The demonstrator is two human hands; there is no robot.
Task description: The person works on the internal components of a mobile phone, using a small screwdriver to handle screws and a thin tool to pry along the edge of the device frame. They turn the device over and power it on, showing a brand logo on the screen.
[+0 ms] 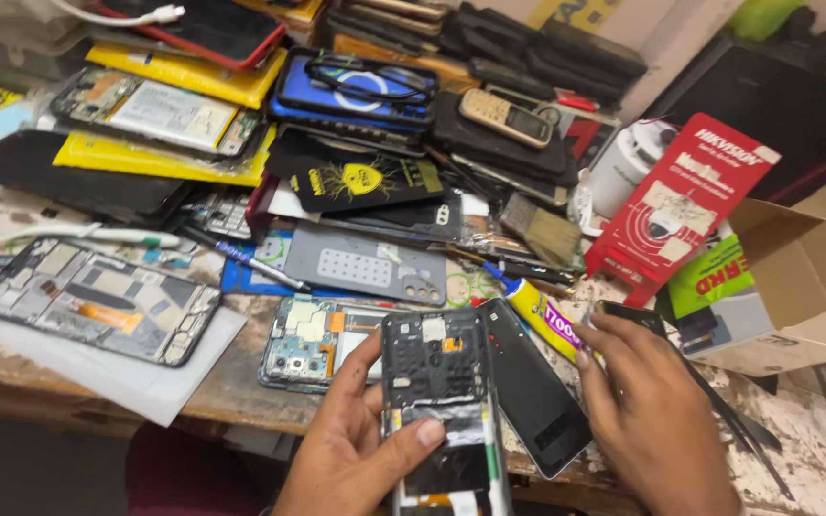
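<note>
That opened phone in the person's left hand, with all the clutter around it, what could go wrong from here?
The left hand holds the opened phone frame out past the bench edge, so a slip could drop it to the floor. The right hand reaches over the glue tube beside the black back cover; pressing it might smear glue. The other open phone lies close under the hands and could get knocked.

The opened phone frame is dark grey with an orange patch, the back cover beside it glossy black, the glue tube yellow with purple lettering — and behind them a red-and-white box, a grey dotted panel, yellow packets.
</note>
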